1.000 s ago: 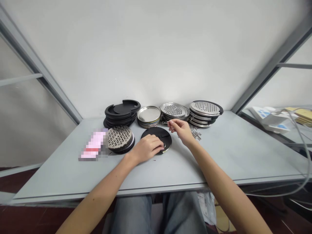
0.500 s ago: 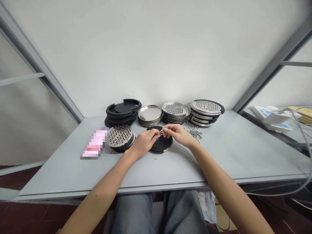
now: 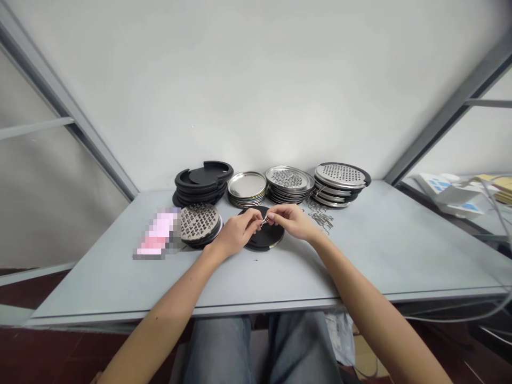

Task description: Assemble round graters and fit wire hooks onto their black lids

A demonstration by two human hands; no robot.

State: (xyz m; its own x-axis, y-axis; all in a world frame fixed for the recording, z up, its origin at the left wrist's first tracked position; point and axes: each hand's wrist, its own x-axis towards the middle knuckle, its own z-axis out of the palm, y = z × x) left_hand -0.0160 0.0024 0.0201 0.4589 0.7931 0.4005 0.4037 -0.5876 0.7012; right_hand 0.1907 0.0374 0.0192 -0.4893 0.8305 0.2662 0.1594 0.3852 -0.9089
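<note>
Fingers (image 3: 275, 215) on a wire clip (image 3: 264, 222) (partly hidden)

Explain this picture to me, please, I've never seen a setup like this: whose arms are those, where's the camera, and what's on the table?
There is no machine here, just a person's bare hands. The camera sits on their head, looking forward and down. The left hand and right hand pinch a small wire hook over a black disc. Along the back of the table stand black rings, plain metal discs, a stack topped by a rough grater and one topped by a holed plate. Another grater stack is nearer, left of the hands. Loose hooks lie to the right. A pinkish item is blurred out.
</note>
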